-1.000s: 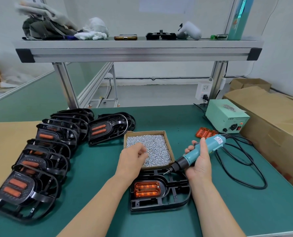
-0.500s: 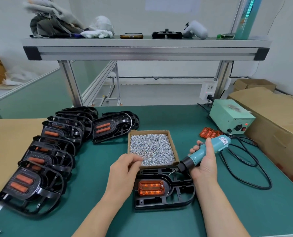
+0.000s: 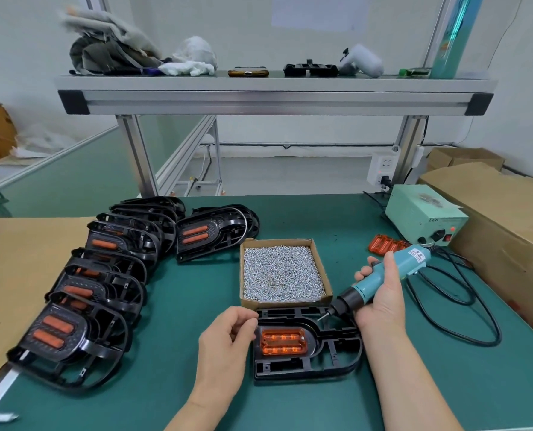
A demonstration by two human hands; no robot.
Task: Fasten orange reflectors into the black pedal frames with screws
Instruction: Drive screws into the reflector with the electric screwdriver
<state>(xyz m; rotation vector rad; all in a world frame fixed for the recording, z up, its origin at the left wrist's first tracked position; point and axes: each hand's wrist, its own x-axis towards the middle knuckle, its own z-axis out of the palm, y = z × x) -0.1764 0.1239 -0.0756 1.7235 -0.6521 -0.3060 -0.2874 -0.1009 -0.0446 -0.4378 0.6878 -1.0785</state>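
Note:
A black pedal frame [image 3: 330, 359] lies flat on the green mat in front of me, with an orange reflector [image 3: 283, 340] seated in its left half. My left hand [image 3: 227, 337] hovers at the frame's upper left corner, fingertips pinched together as if on a screw, which is too small to see. My right hand [image 3: 380, 293] grips a teal electric screwdriver [image 3: 383, 275]; its bit points down-left at the frame's top edge. A cardboard box of small silver screws [image 3: 282, 272] sits just behind the frame.
A curved row of several black pedal frames with orange reflectors [image 3: 81, 293] lies at the left. Loose orange reflectors [image 3: 384, 244] and a pale green power supply [image 3: 423, 216] sit at the right, its black cable [image 3: 464, 309] looped on the mat. Cardboard boxes [image 3: 507, 219] flank the right.
My left hand has left the screw box and drawn back to the frame's upper left corner with fingertips pinched. The screwdriver stays at the frame's top edge.

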